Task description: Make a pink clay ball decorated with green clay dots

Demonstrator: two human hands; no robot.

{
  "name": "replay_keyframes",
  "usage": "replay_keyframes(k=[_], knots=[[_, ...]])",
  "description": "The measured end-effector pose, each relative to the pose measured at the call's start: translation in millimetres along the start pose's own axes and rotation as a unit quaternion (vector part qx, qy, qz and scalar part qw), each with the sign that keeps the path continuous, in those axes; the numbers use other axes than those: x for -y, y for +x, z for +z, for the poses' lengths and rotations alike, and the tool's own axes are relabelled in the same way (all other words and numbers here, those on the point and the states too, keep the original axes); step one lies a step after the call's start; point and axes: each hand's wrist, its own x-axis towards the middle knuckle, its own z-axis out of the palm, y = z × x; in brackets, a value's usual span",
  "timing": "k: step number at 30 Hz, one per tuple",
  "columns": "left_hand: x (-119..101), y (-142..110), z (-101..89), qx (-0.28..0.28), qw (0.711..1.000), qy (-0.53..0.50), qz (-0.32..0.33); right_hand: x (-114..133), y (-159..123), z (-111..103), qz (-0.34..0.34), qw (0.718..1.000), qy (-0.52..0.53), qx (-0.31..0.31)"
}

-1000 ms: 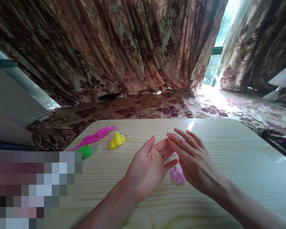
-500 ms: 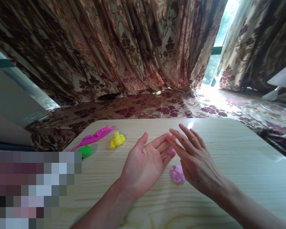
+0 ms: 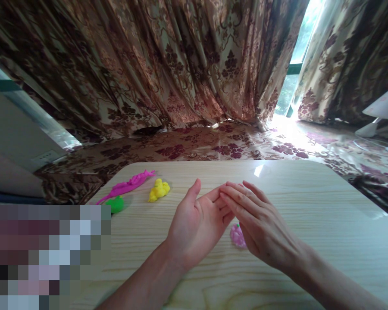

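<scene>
R hand (image 3: 261,217) just lowered onto fingers of L hand (image 3: 197,224) | L was palm up, uncurled; R flat, fingers together | couldn't tell if anything btwn | pink lump (image 3: 236,237) lay on tbl (image 3: 210,292), part-hidden behind R | prob. pressing underway, I judged

1. Hands: I count two, left hand (image 3: 197,226) and right hand (image 3: 261,221).
2. Clay-like lumps: four in my view. One magenta lump (image 3: 129,185), one yellow lump (image 3: 159,190), one green lump (image 3: 117,205), one pale pink lump (image 3: 236,237), partly covered.
3. Green dots on the pale pink one: one green dot (image 3: 238,225).
4. One worktop (image 3: 245,286).
5. One lamp (image 3: 386,104).
6. Window gaps: two, left gap (image 3: 47,118) and right gap (image 3: 301,51).
7. Between the fingers: hidden, can't count.
8. Pixelated block (image 3: 48,258): one, can't count behind it.
</scene>
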Motion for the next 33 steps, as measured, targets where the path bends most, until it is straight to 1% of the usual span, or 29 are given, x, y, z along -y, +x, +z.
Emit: replay_keyframes(k=[3,5,7,10,12,14,16,20,22,24,26,30,33], knots=[[1.3,-0.8,2.4,0.017,1.000,0.006,-0.019,-1.5,-0.6,0.6,0.020,1.000,-0.018,-0.012],[0.7,-1.9,2.5,0.022,1.000,0.007,-0.015,-0.9,-0.9,0.3,0.024,0.999,-0.022,-0.021],[-0.1,-2.7,1.7,0.017,1.000,0.006,-0.006,1.1,-0.5,-0.1,0.008,1.000,-0.014,-0.015],[0.0,-2.8,0.9,0.005,1.000,0.012,-0.007,2.3,1.0,0.2,-0.020,1.000,-0.012,0.013],[0.3,-2.5,1.6,0.009,1.000,0.021,-0.015,0.0,1.4,0.7,-0.005,0.999,-0.029,0.016],[-0.4,-2.7,2.9,0.018,0.999,0.029,-0.018,-2.7,0.5,0.5,0.022,0.999,-0.047,0.003],[-2.6,-3.3,3.5,0.020,0.999,0.034,-0.012,-3.1,-0.7,-0.7,0.029,0.998,-0.048,-0.008],[-6.0,-4.0,1.6,0.006,0.999,0.041,0.000,3.3,-0.2,-3.2,-0.020,1.000,-0.013,0.001],[-4.6,-3.5,-0.1,0.001,0.999,0.039,-0.005,4.3,1.2,-3.1,-0.029,1.000,0.004,-0.001],[-1.7,-2.7,-1.5,0.001,0.999,0.034,-0.012,1.5,1.4,-2.6,0.001,1.000,0.022,-0.021],[1.0,-2.1,-2.5,0.002,0.999,0.036,-0.022,-3.6,0.2,-2.2,0.040,0.996,0.048,-0.063],[2.3,-1.9,-2.5,-0.008,0.997,0.067,-0.022,-10.4,-1.9,-2.8,0.066,0.982,0.096,-0.148],[3.1,-2.3,-0.8,-0.014,0.994,0.111,-0.018,-10.4,-0.7,-4.2,0.077,0.978,0.110,-0.161]])
